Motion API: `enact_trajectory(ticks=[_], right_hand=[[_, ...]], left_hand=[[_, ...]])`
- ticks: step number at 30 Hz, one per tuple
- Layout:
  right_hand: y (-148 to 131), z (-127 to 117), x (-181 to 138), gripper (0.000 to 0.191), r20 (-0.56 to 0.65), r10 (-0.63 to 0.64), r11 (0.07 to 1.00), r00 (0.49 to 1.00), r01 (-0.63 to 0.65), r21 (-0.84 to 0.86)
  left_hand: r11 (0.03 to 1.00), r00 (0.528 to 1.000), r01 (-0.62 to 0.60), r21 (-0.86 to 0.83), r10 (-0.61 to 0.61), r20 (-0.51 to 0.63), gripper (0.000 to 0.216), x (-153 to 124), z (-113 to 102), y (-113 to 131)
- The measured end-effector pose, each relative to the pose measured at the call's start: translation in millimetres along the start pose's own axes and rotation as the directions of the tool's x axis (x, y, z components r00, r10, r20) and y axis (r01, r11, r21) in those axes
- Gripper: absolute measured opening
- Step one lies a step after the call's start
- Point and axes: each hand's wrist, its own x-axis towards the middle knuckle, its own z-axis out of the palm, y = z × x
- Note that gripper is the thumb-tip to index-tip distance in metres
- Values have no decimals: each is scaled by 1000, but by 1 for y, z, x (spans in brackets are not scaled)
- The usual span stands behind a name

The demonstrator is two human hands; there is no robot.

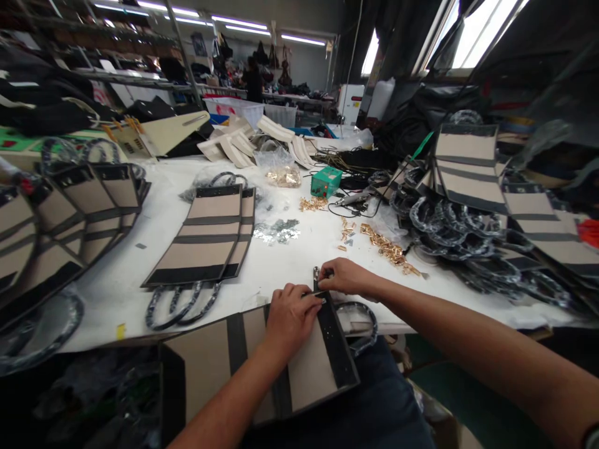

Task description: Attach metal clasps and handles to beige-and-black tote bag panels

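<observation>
The white table (281, 262) has loose gold bits (386, 245). At its near edge, the left hand (292, 315) lies on a bag piece (305, 365), fingers bent, grip unclear. The right hand (343, 276) pinches a dark tab (316, 279). The piece looks not yet done.

The panel (307, 368) has matt, beige, cloth-like faces and darker, smoother bands (337, 343) with a faint sheen. Its handle (375, 321) wears clear, crinkled plastic film (the same glossy wrap covers the piled handles (442, 232) at right). The strap (315, 284) carries a shiny, silvery metal fitting (316, 271). Loose gold-toned pieces (387, 247) gleam like polished metal. The white surface (322, 238) looks matt, perhaps paper or cloth; it is too blurred to tell.
</observation>
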Motion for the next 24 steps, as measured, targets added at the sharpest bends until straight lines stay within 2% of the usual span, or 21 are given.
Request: enact_trajectory(ticks=[3,5,9,12,19,24], right_hand=[[-9,-10,36,16,-135,-24,995,991,11,-97],[-16,-10,67,21,-181,-29,985,983,-3,-172],[-30,3,128,32,-192,-75,969,979,26,-247],[-36,14,160,31,-169,-118,952,979,63,-299],[-39,17,176,26,-139,-111,929,984,53,-365],[-44,5,164,24,-171,-158,927,972,86,-366]], left_hand=[[1000,1000,20,-19,-20,-1,18,0,0,-2],[998,1000,28,-50,-28,7,17,1,1,-4],[994,998,58,-88,-55,32,13,4,3,-8],[991,996,81,-110,-77,42,12,6,4,-11],[990,995,86,-115,-78,69,11,9,5,-10],[994,997,59,-89,-54,62,12,10,10,-12]])
